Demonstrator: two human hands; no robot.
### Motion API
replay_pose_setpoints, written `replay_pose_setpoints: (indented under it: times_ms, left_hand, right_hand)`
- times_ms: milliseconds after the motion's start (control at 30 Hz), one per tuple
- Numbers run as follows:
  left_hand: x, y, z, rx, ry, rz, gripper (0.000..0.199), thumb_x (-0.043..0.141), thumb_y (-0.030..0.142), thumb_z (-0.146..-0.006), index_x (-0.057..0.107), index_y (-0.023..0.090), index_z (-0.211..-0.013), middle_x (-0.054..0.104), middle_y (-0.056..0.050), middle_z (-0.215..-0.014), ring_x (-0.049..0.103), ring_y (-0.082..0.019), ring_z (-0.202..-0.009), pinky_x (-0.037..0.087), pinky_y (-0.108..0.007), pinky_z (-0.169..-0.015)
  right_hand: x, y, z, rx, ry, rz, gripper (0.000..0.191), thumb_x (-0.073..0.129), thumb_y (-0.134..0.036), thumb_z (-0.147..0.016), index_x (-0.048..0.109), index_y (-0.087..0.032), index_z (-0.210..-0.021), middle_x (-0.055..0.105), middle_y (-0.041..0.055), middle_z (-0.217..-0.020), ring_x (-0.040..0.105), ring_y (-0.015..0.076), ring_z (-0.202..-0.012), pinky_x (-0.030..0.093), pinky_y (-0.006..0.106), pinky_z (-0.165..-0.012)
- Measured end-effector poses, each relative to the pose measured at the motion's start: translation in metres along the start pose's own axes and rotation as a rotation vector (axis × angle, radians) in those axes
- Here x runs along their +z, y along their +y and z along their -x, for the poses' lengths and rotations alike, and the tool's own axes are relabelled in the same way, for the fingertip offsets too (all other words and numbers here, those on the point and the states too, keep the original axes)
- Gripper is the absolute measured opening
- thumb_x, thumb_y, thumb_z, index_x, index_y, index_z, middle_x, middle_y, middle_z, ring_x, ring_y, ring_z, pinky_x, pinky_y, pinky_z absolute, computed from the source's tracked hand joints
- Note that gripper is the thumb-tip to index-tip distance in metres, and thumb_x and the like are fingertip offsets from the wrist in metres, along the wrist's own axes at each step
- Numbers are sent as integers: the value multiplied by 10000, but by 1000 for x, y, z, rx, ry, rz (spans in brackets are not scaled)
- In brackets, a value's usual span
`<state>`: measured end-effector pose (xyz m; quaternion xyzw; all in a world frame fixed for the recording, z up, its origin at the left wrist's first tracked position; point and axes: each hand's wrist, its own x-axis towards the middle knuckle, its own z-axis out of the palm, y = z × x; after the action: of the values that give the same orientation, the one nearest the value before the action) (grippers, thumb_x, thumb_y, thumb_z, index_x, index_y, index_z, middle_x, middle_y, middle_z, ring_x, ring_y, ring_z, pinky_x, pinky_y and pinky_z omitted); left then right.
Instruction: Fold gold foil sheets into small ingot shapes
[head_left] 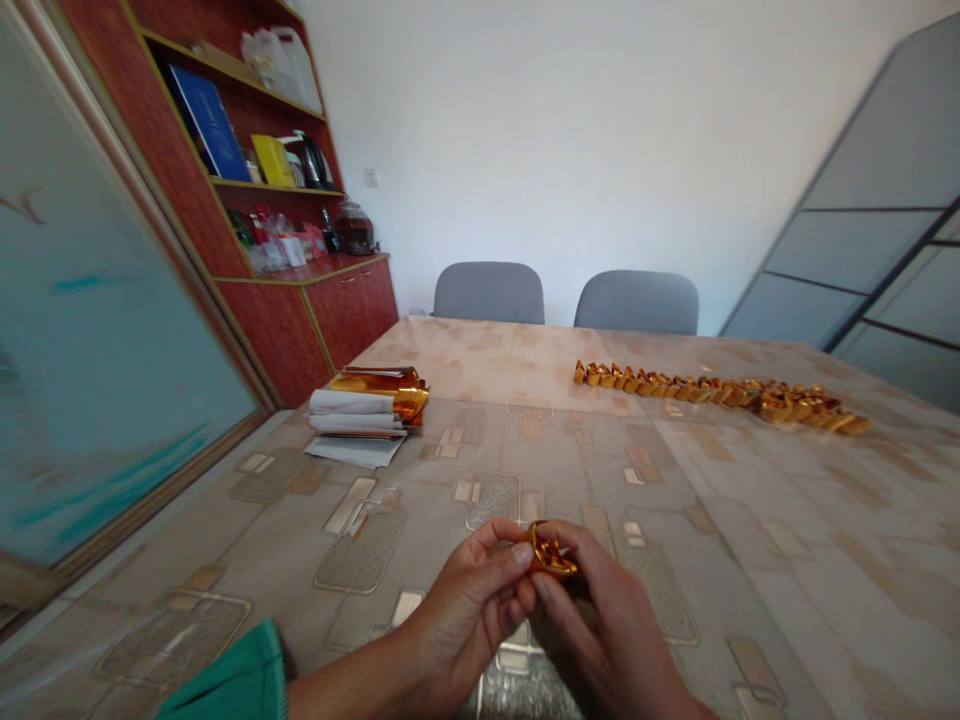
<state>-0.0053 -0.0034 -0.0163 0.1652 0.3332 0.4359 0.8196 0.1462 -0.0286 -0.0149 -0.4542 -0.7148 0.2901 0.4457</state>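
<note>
Between my two hands, above the near part of the table, is a small folded piece of shiny gold paper [551, 555]. My left hand [480, 590] pinches its left edge with thumb and fingertips. Around its right side my right hand [600, 610] is closed, the index finger over the top and the thumb below. Part of the folded paper is hidden behind the fingers. On the right of the table lies a long row of folded gold paper pieces [675, 388]. To the left is a stack of gold and white paper sheets [360, 420].
A patterned cover lies over the table [525, 450]. Two grey chairs [489, 292] stand at its far side against the white wall. A red-brown cabinet [352, 300] with bottles and a kettle is at the far left. Sliding panels [862, 200] rise on the right.
</note>
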Motion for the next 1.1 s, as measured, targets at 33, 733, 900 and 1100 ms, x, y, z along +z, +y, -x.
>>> replay_pose_setpoints:
  times_ms: [33,733,900,1100]
  left_hand:
    - [0,1,0,7,7,0,518,989,205,-534,599,139,-869,704,-31,-796,654,-81,-602,510,-133,-564]
    - [-2,1,-1,27,-49,-137,498,943,303,-628,562,164,-917,658,25,-677,568,-43,-501,402,-123,-495]
    - [-4,7,-4,-5,-48,-17,478,931,205,-639,600,156,-980,714,-40,-878,640,-73,-626,484,-146,-589]
    - [-5,11,-5,9,-74,-38,496,938,229,-628,611,175,-997,697,-15,-815,604,-64,-567,464,-151,-555]
  right_hand:
    - [-1,-1,0,-14,-5,1,235,536,-201,-937,603,-254,-1157,726,44,-1053,702,183,-906,568,294,-800]
    - [-1,-3,-2,47,-17,-99,72,523,-255,-966,587,-231,-942,616,30,-931,601,173,-831,482,305,-735]
    - [-5,-7,-1,98,-25,-242,207,573,-328,-932,550,-243,-1119,647,40,-931,631,186,-801,509,309,-686]
    - [1,-3,1,173,35,-283,305,627,-328,-898,506,-236,-1162,681,59,-946,671,197,-784,544,323,-685]
